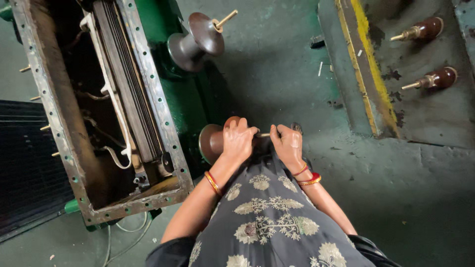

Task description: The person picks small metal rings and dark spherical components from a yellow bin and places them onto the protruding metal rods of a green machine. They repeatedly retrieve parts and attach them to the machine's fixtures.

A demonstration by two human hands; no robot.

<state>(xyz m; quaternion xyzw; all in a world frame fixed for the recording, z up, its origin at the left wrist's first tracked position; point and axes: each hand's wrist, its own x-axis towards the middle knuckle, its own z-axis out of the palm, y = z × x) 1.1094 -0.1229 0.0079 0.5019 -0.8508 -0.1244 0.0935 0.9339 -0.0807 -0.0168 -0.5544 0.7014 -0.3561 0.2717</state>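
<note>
A brown porcelain bushing with a brass stud juts sideways from the green tank wall. My left hand wraps over the bushing's outer end. My right hand is closed around the brass stud tip, fingers pinched on a small dark part there; what that part is cannot be told. Both wrists wear bangles. A second, identical bushing sticks out of the tank higher up.
The open rusty tank frame with bolt holes shows a winding core and white leads inside. A black radiator fin panel lies left. Two more brown bushings stand on a grey lid with a yellow edge.
</note>
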